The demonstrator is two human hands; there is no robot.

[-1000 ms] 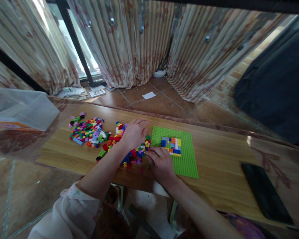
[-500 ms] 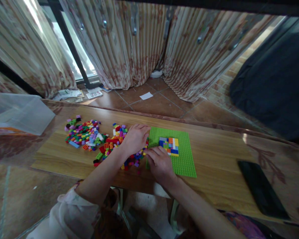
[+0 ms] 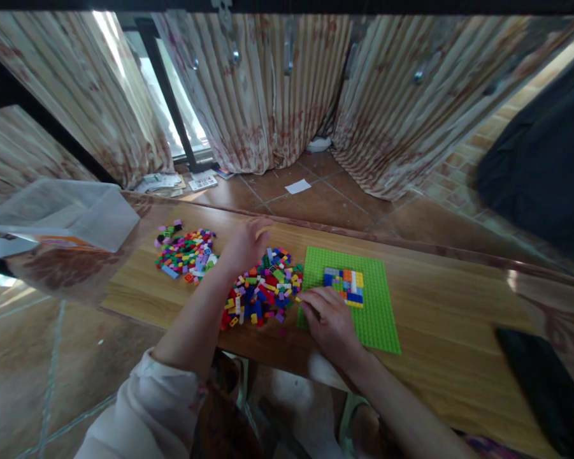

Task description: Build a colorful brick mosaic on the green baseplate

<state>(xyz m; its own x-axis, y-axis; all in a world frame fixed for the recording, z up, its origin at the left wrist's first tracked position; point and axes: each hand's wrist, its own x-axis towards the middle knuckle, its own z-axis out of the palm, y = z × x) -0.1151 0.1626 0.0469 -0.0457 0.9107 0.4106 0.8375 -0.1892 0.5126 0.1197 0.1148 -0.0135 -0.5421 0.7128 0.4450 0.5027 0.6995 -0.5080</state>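
In the center of the frame, the left grip (image 3: pixel 243 247) is raised over the worktop (image 3: pixel 444 312), thumb and fingers apart. It hangs between two heaps: the smaller brick heap (image 3: pixel 186 252) on its left, the larger brick heap (image 3: pixel 265 290) just below and right, partly hidden by the forearm.

The right grip (image 3: pixel 335 322), right of center, has its thumb and fingertips close together at a small yellow brick (image 3: pixel 298 299), by the larger heap's right edge; whether they are clamped on it I cannot tell. This hand covers the lower left of the green baseplate (image 3: pixel 385 322). The patch of multicolored bricks (image 3: pixel 346 285) fixed on that plate lies just above and right of the knuckles.
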